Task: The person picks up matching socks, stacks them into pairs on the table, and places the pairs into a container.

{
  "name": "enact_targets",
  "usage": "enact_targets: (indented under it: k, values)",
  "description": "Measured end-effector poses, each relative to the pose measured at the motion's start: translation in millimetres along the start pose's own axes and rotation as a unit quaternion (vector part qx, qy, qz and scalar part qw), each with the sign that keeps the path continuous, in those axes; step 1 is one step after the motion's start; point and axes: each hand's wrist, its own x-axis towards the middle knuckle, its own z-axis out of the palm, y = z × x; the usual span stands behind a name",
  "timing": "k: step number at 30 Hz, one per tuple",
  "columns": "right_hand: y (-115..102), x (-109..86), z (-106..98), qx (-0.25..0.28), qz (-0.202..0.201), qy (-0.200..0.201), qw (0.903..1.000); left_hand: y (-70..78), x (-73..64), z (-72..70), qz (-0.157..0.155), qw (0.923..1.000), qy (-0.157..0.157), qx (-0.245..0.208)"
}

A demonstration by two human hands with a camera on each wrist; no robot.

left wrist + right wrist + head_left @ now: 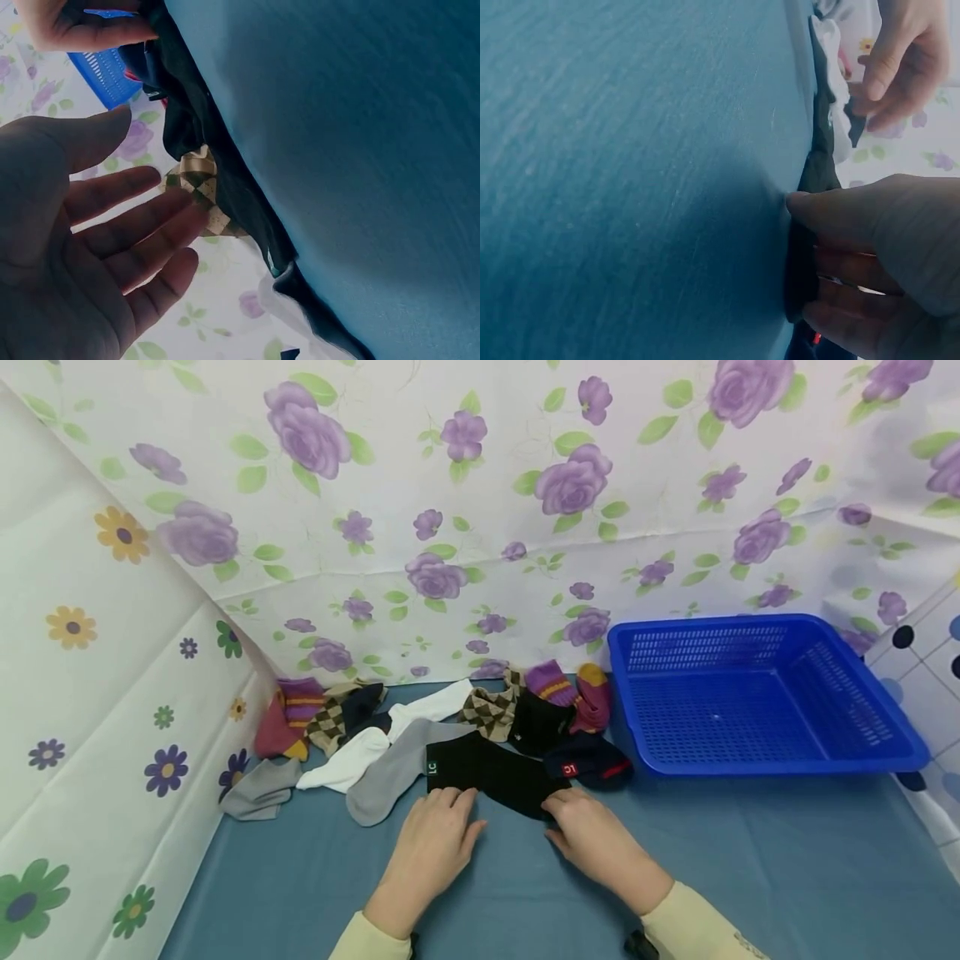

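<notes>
As seen from the head camera, black sock (495,768) flat on blue-grey tabletop (480,902), between both hands. Labelled end to the left, toe end to the right. Long axis mostly left to right, sloping nearer the person at the toe. Small label (432,767) at left end: legible as "LC", letters turned sideways. On navy sock (596,758), up against the toe half, red label (570,769); letters seemingly inverted, not read with certainty. Grey sock (386,777) just beside the labelled end, to the left; blue basket (787,767) farther right. Hands apart: left hand (435,839) at near edge of labelled end, right hand (592,839) at toe end.

From left wrist: black sock nearly edge-on, dark strip slanting from upper left to lower right. Label a pale speck, too oblique to read. Left hand palm in view, fingers spread and loosely bent, nothing gripped. Checked sock (219,219) beyond fingertips.

From right wrist: same sock edge-on again, strip running nearly top to bottom. Right thumb and bent fingers against toe end; cannot tell pinch from press. Red patch below fingers, unreadable.
</notes>
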Motion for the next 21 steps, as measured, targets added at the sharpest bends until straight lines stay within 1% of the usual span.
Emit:
enact_targets:
  k: [3,5,8,10,12,16,18,21]
  values:
    - [1.2,0.3,0.0,-0.006,0.0,0.01,0.9999,-1.2,0.3,-0.2,-0.002,0.9998,-0.021,-0.004]
    - [1.6,0.3,0.0,-0.017,-0.009,0.021,0.9996,-2.0,0.8,0.1,-0.002,0.9994,-0.033,-0.008]
    - [2.1,-0.3,-0.2,-0.035,-0.027,0.038,0.9983,-2.7,1.6,-0.1,0.003,0.9991,-0.041,-0.009]
    - [1.6,-0.4,-2.7,-0.038,-0.034,0.053,0.9973,-2.5,2.9,-0.7,0.004,0.9993,-0.036,-0.011]
    - [-0.2,-0.3,-8.4,-0.022,-0.035,0.069,0.9968,-1.1,5.3,-2.4,0.003,0.9994,-0.027,-0.02]
    - [-7.5,2.5,-27.0,0.017,-0.049,0.111,0.9925,5.2,14.6,-6.6,0.005,0.9984,-0.003,-0.056]
    - [-12.7,4.0,-37.0,0.032,-0.064,0.132,0.9888,10.1,20.2,-9.1,0.02,0.9975,0.003,-0.068]
    - [-21.2,4.9,-50.0,0.052,-0.086,0.162,0.9817,18.7,27.8,-12.8,0.057,0.9956,0.017,-0.073]
